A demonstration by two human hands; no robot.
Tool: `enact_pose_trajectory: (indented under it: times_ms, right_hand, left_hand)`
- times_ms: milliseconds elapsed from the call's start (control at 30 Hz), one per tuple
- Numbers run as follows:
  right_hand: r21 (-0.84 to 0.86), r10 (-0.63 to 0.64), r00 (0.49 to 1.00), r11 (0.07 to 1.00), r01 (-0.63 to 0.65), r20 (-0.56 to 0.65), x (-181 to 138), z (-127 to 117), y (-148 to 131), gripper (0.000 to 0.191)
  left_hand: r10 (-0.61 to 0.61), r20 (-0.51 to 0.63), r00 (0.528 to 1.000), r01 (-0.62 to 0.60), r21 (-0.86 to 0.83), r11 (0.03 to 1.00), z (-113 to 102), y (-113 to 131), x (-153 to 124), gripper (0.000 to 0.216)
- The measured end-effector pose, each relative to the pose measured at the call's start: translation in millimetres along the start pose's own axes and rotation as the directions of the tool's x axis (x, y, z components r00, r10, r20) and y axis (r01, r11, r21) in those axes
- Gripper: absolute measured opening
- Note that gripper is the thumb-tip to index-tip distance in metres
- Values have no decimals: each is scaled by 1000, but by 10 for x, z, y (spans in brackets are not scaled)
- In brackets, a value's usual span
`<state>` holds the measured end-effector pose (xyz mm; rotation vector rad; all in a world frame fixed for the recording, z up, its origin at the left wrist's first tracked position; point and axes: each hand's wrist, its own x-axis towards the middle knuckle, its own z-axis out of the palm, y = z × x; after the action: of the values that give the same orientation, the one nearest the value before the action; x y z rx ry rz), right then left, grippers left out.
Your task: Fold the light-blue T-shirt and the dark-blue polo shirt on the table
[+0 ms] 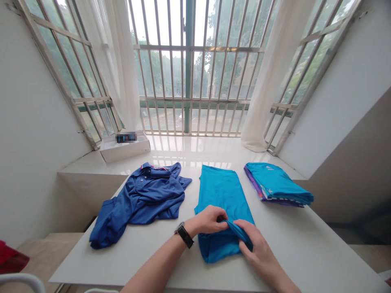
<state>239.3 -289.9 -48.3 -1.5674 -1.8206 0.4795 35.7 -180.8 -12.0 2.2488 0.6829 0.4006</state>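
Note:
A bright blue garment (221, 187), probably a shirt, lies in a long folded strip on the white table (152, 260) before me. Its near part is doubled over, and both hands are at that fold. My left hand (210, 219), below a dark wrist band, pinches the raised edge of the cloth. On the right side of the same fold, my right hand (255, 240) grips the cloth between thumb and fingers. A dark blue polo shirt (155, 195) lies crumpled to the left, with its collar toward the window.
A stack of folded clothes (277, 183), blue on top and purple beneath, sits at the table's right. On the window ledge (189, 148) stands an open white box (125, 150) with a blurred item. White curtains hang before the barred window. Something red (12, 258) shows at lower left.

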Motion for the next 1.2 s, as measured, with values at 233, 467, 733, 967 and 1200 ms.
enact_pose_trajectory:
  times_ms: [233,467,733,967,1200]
  right_hand:
    - [135,67,991,989,-51,-117,16,-75,62,29]
    - [130,98,990,988,-85,-101,-30,-89,126,28]
    - [134,116,991,985,-105,-73,-23,-79,187,30]
    - [157,157,985,977,-144,-73,-27,-71,120,37]
    - [211,160,981,968,-134,-111,-20,-102,-31,41]
  left_hand:
    - [58,212,976,-73,64,995,-180,85,-76,38]
    - [-1,225,974,-32,141,990,-327,45,-136,23]
    - [-53,108,993,37,146,989,-355,-15,-142,16]
    - [-108,36,994,104,95,990,-364,13,-125,21]
    - [-105,30,994,104,40,994,-347,-28,-118,18]
